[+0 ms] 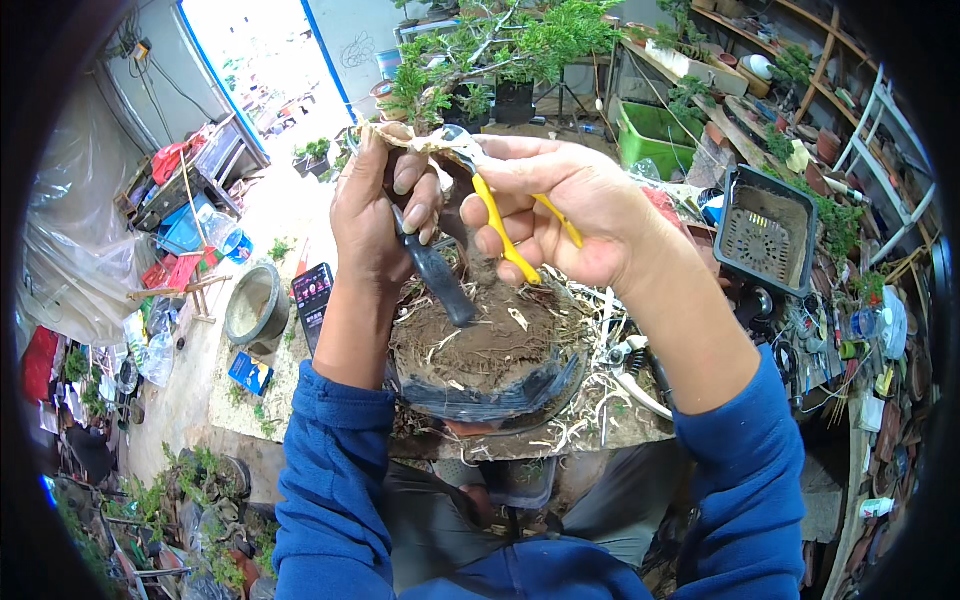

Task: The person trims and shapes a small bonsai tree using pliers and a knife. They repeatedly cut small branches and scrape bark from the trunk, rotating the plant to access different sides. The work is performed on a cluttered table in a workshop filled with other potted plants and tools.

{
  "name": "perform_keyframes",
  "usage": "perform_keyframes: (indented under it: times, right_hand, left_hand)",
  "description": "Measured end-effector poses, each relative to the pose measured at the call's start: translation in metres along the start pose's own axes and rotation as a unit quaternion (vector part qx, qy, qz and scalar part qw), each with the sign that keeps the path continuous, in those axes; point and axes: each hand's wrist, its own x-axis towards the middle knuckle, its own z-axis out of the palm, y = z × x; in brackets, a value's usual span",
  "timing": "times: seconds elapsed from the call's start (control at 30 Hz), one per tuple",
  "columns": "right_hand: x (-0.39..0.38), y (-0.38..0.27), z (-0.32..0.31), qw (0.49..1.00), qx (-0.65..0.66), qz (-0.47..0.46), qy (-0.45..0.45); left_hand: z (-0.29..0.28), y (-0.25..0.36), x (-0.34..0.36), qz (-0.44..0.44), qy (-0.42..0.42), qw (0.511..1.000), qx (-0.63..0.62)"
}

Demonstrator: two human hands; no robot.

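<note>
A small conifer tree (500,45) grows from a round soil ball (490,345) in a dark plastic pot (490,395) on a worktable (560,430). My left hand (380,205) grips a dark-handled tool (435,275) whose handle points down over the soil, and its fingers also pinch a pale strip (420,140) at the trunk. My right hand (555,205) holds yellow-handled cutters (500,235) with the tip up against the same strip. The trunk is mostly hidden behind both hands.
A square black mesh pot (765,235) stands at the right, a green bin (655,135) behind. A phone (312,295) lies left of the pot, with a grey bowl (255,305) and blue box (250,372) nearby. Wood shavings and tools litter the table; shelves at right.
</note>
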Motion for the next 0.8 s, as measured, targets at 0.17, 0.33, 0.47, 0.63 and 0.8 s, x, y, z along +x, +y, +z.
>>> perform_keyframes:
  times: [0.17, 0.33, 0.47, 0.63, 0.8]
  right_hand:
    - [0.000, 0.005, 0.008, 1.000, 0.015, -0.006, 0.024]
    - [0.003, 0.017, 0.015, 0.993, -0.054, -0.093, 0.053]
    - [0.010, 0.005, 0.005, 0.870, -0.415, -0.242, 0.112]
    - [0.004, -0.025, -0.007, 0.800, -0.553, -0.231, 0.018]
    - [0.005, -0.048, 0.011, 0.692, -0.693, -0.195, 0.040]
  left_hand:
    - [-0.002, 0.001, 0.001, -0.008, 0.011, 1.000, -0.007]
    - [-0.004, 0.000, 0.000, 0.000, -0.005, 1.000, -0.020]
    - [-0.005, 0.000, -0.002, 0.011, -0.027, 0.999, -0.029]
    - [-0.003, -0.001, 0.000, -0.004, -0.005, 1.000, -0.027]
    - [-0.001, -0.002, 0.001, -0.012, -0.015, 0.999, -0.042]
